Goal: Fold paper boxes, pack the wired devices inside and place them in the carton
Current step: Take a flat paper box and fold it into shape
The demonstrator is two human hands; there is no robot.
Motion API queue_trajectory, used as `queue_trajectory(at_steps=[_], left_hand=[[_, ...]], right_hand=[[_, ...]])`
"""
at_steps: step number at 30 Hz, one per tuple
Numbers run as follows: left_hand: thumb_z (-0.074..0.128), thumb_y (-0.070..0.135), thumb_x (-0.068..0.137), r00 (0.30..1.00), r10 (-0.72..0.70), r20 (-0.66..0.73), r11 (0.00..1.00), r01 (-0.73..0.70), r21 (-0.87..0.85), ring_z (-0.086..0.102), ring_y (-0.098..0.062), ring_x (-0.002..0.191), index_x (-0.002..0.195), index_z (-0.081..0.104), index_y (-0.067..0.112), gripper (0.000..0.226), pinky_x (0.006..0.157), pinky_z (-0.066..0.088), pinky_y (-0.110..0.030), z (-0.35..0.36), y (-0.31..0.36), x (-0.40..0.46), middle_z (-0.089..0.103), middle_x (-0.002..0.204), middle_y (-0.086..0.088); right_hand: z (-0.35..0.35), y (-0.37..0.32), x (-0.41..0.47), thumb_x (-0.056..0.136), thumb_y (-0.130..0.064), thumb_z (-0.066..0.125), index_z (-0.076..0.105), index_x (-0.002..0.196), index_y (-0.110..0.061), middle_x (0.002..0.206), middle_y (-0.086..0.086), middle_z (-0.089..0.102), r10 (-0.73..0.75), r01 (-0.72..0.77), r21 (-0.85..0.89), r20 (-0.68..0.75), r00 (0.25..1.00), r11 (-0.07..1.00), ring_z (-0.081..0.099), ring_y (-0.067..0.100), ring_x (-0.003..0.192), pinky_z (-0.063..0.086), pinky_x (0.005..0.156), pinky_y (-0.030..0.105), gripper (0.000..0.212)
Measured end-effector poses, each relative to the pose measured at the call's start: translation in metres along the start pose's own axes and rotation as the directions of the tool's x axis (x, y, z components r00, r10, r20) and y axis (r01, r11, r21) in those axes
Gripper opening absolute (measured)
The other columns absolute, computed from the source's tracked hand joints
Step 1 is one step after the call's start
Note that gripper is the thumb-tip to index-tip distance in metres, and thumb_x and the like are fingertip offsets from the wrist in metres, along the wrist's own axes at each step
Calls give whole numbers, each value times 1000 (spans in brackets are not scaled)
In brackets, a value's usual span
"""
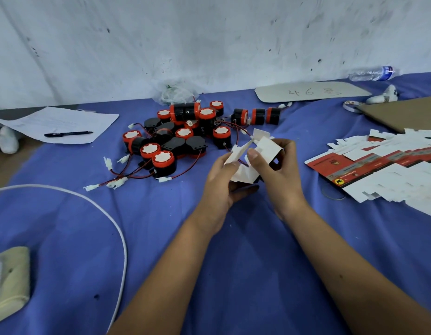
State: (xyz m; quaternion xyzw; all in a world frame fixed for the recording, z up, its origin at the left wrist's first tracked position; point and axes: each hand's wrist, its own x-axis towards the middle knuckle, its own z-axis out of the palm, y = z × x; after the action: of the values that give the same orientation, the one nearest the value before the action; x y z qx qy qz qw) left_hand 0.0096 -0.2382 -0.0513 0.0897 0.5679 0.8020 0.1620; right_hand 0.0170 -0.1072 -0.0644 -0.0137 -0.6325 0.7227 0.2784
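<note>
- Head view shows our left hand and right hand raised together over the blue cloth-covered table, both gripping one small white paper box that is only partly folded.
- Our left hand cups the box from below and from the left, fingers curled under it, thumb against a loose flap that sticks up and to the left.
- Our right hand holds the box from the right, fingers wrapped round its far side and the thumb pressing on a white panel at the front.
- So the box sits between the two hands, touching both, with its open flaps pointing away from us.
- Just beyond the hands, to the left, lies the heap of round black-and-red wired devices, their red and black leads and white plugs trailing toward us; it is near the box but apart from it.
- To the right of our right hand spreads a fanned stack of flat red-and-white box blanks, apart from the hand.
- A brown cardboard sheet lies behind that stack.
- Far left, a black marker pen rests on a white paper sheet.
</note>
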Motion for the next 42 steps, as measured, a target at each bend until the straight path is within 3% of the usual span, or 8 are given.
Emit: queue_trajectory(at_steps=[6,11,19,24,27,31,38,42], left_hand=[[58,19,105,988,150,33,986,-152,72,64,-31,125,144,54,18,39,103,54,-55,4,-3,-5,63,138,-12],[53,9,105,949,313,42,913,-313,264,63,-18,125,140,57,24,38,95,59,-40,-2,-5,0,64,138,1],[45,-4,89,924,382,33,812,-352,465,57,-17,131,137,64,22,57,107,50,-52,-12,-1,4,65,136,6],[55,16,87,887,460,-38,706,-340,621,59,-9,121,132,64,23,46,101,52,-32,-21,0,4,65,128,7],[55,28,81,857,481,-186,716,-262,647,60,1,107,124,63,27,44,84,49,-20,-27,2,5,67,116,16],[51,32,76,859,472,-201,683,-212,699,63,-2,89,103,65,30,30,71,50,-28,-25,1,1,70,94,17],[65,50,84,934,337,117,694,-331,639,53,-2,121,145,47,37,65,104,48,-28,-19,13,-5,48,138,10],[47,68,90,955,183,232,825,-277,492,51,-11,114,156,28,52,71,82,46,-29,-14,16,-9,38,148,14]], right_hand=[[-1,3,1,66,-59,80,46,103,-37,94,-22,67,32,-28,-118,29,999,993,67,-2,84,56,65,21,55],[-3,-2,-1,75,-60,65,44,128,-35,134,-11,36,-113,125,-454,53,992,882,39,7,133,45,107,37,62],[-9,-12,-2,107,-25,39,28,157,-31,158,-23,32,-180,312,-414,326,928,855,26,6,147,24,122,48,52],[-9,-13,-9,102,-58,34,19,150,-62,153,-41,27,54,167,-363,528,848,917,17,-5,148,17,122,34,50],[-4,-11,-13,108,-50,30,30,153,-51,158,-30,29,44,131,-264,568,822,956,17,-3,150,16,123,33,45],[6,-12,-15,104,-21,48,56,139,-40,144,-9,47,-42,190,-221,539,841,957,38,3,140,35,106,12,41],[1,-15,-4,97,-10,62,63,132,-38,119,4,70,24,-40,65,229,973,997,67,30,112,58,91,43,45],[-3,-13,0,105,-19,53,63,126,-30,105,10,60,87,-100,106,124,988,989,66,19,87,59,78,40,26]])
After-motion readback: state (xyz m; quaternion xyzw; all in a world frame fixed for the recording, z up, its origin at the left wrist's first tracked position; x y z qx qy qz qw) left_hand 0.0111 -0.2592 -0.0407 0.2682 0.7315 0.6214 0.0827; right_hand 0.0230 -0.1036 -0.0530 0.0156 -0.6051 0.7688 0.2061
